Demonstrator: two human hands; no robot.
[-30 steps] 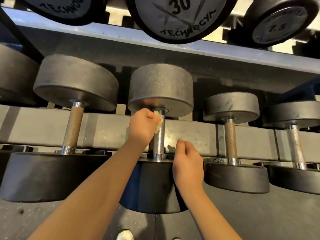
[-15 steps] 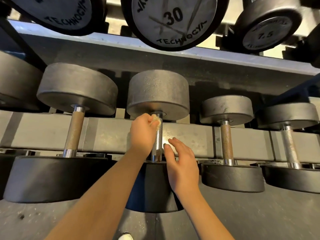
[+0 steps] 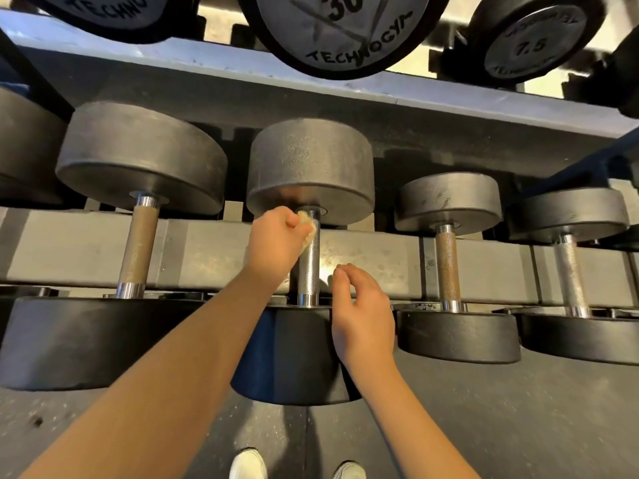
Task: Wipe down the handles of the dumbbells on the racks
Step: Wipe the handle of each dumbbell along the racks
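Observation:
A row of dark dumbbells lies across the lower rack rail (image 3: 214,250). My left hand (image 3: 276,243) grips a small tan cloth (image 3: 307,224) and presses it against the top of the knurled steel handle (image 3: 308,267) of the middle dumbbell, just under its far head (image 3: 311,167). My right hand (image 3: 363,309) hovers with loosely curled fingers beside the lower end of that handle, over the near head (image 3: 294,357), holding nothing. A rust-coloured handle (image 3: 138,243) is on the left, another rusty handle (image 3: 447,267) and a silver handle (image 3: 570,271) on the right.
An upper shelf (image 3: 380,88) carries larger dumbbells, one marked 30 (image 3: 339,25) and one marked 7.5 (image 3: 532,39), overhanging the lower row. Dark rubber floor (image 3: 518,409) lies below, with my white shoes (image 3: 249,464) at the bottom edge.
My left hand has stayed at the top of the middle handle with the cloth. My right hand lifted off the near head and now hovers beside the handle's lower end.

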